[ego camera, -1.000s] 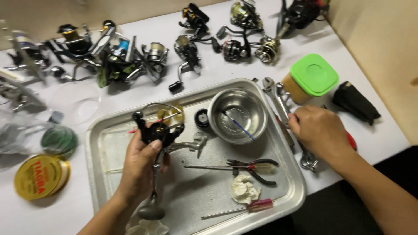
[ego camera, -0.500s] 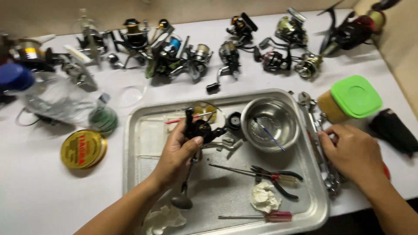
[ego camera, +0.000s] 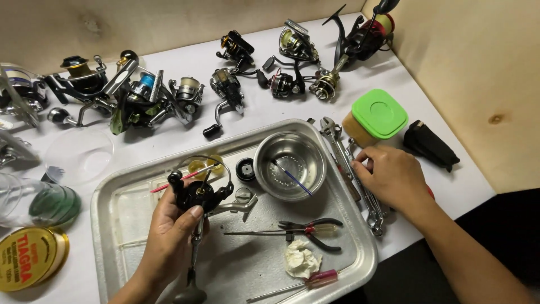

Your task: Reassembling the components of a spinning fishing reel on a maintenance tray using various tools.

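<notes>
Left hand (ego camera: pixel 169 236) closed around black fishing reel (ego camera: pixel 198 194) over tray (ego camera: pixel 112 197) (handle hanging down). Right hand (ego camera: pixel 394 177), fingers curled, touching wrenches (ego camera: pixel 360 180) on bench (ego camera: pixel 270 107); none lifted yet.

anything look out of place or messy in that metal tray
Nothing looks spilled or broken. The only untidy item is a crumpled white tissue lying loose in the metal tray among the pliers and screwdrivers. The left hand holds a black fishing reel over the tray.
</notes>
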